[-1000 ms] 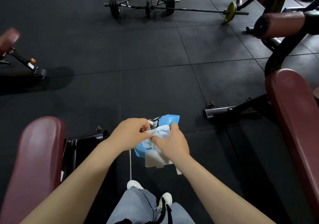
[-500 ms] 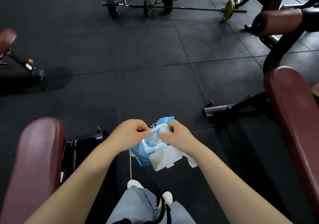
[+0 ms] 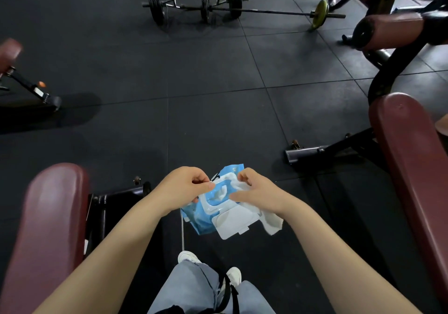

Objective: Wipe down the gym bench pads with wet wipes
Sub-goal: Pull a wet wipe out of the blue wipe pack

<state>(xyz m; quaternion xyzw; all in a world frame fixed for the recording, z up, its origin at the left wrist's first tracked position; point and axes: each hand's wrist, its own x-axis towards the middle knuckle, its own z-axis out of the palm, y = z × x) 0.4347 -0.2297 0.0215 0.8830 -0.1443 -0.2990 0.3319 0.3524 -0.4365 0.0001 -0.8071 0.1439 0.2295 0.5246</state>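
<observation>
We look down between two maroon bench pads and hold a blue wet-wipe pack (image 3: 197, 219) over the black rubber floor tiles (image 3: 213, 71), just below the middle of the view. Our left hand (image 3: 183, 189) grips the pack's upper left edge, its fingers curled and its thumb pressed to the rim of the opening. Our right hand (image 3: 260, 192) is curled on the pack's right side and pinches a white wet wipe (image 3: 272, 223), whose loose end hangs out under the wrist at about 4 o'clock from the pack. The pack's white flip lid (image 3: 234, 221) stands open, folded down toward us, and the oval opening (image 3: 219, 192) lies bare between our two hands.

The left bench pad (image 3: 48, 229) runs up from 7 o'clock, near our left forearm but apart from it. The right bench pad (image 3: 417, 168) lies at 3 to 4 o'clock, with its black steel foot (image 3: 315, 152) reaching toward the middle of the floor. At 12 o'clock a loaded trap bar (image 3: 196, 3) rests on the tiles, and a thin barbell (image 3: 274, 11) with a yellow plate (image 3: 319, 14) lies across it toward 1 o'clock. Maroon roller pads (image 3: 390, 31) on a black frame sit at 2 o'clock. At 6 o'clock we see grey trousers (image 3: 194, 289) and white shoes (image 3: 234, 273).
</observation>
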